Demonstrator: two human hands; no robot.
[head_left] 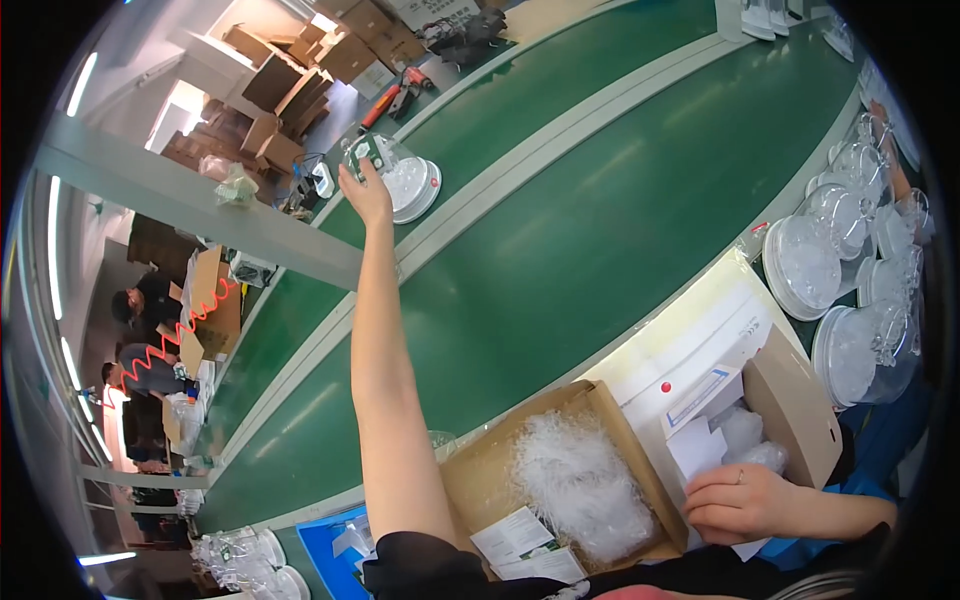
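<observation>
Far on the left side, two other people (140, 335) bend over brown boxes near a curly red cord (175, 335), well away from the person's hands. Down low on the left sit some clear plastic pieces (235, 555) and a blue tray (325, 540). Next comes the person's long left arm, reaching up and away across the green belt (560, 230). The left hand (366, 192) is at the far end of it, with its fingers wrapped on a small green and white pack (366, 152) that sits against a round white light with a clear dome (405, 183). That light rests on the far strip of the belt. Near the body there is an open brown box (480, 470) full of clear wrapped bits (575, 485), with folded paper sheets (520, 540) lying at its front. Just to the right is a white box (690, 345) with a red dot, and more little clear bags (745, 440) sit in a brown box (800, 410) beside it. The right hand (738, 500) rests on the white papers there, fingers curled in loosely (I cannot tell if it is pinching one). On the far right, many round white lights in clear domes (835, 270) stand close together.
</observation>
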